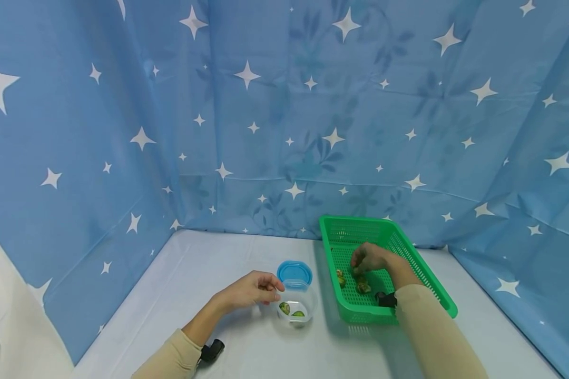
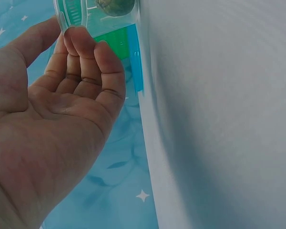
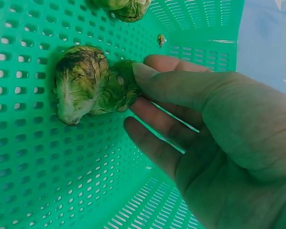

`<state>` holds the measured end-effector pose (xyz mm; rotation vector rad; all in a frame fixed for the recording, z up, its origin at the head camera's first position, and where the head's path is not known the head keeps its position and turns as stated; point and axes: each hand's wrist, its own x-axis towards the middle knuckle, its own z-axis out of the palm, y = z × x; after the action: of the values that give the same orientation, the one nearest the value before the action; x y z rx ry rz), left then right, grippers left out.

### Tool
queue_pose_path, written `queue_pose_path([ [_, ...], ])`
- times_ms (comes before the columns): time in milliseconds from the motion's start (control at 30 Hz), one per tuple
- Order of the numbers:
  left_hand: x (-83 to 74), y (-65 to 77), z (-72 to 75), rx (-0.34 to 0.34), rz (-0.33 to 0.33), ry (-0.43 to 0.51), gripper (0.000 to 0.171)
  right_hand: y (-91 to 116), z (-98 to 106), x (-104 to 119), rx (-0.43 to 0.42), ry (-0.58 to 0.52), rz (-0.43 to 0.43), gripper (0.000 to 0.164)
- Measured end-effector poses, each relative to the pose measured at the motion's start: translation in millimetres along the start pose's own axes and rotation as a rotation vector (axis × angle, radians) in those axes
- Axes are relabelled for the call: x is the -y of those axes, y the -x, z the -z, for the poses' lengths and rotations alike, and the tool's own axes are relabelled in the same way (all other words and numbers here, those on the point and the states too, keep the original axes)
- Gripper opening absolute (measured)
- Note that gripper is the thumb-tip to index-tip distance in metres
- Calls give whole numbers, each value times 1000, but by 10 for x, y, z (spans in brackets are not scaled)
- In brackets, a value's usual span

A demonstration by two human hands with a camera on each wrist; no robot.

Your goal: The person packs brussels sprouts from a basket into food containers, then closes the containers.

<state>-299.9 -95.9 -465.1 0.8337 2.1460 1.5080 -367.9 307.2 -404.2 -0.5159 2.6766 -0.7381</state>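
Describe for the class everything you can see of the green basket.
The green basket looks like plastic: rectangular, open-topped, with slotted walls and a floor pierced by rows of small holes. It stands upright on the white tabletop, right of the clear container and apart from it. Brussels sprouts lie on its floor, some browned. The right hand, inside it, pinches one sprout; whether the right sleeve touches the rim cannot be told.

A passage of desk (image 1: 326, 347) runs between the clear container (image 1: 309, 304) and the green basket (image 1: 360, 313), whose raised walls bar sideways entry; both open upward. The left hand (image 1: 255, 289) blocks the container's left side, the blue lid (image 1: 295, 272) its far side; the right hand (image 1: 372, 258) occupies the basket's middle.
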Motion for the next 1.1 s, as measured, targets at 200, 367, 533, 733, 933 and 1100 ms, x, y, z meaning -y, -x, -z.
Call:
queue_pose_path([
  [200,1,3,-7,2,4,7,26,14,-15,7,-4,7,-1,17],
  [367,-12,9,-11,5,5,5,27,23,-21,11,-6,13,-15,19],
  [533,-32,19,-5,12,-1,3,28,6,-22,10,-3,22,-23,19],
  [733,-28,20,-1,4,9,5,26,-13,-17,13,3,24,-36,18],
  [933,-20,10,1,-3,7,3,26,-19,-8,-10,4,21,-15,17],
  [1100,-18,9,1,1,5,5,27,-45,6,-27,-4,36,19,16],
])
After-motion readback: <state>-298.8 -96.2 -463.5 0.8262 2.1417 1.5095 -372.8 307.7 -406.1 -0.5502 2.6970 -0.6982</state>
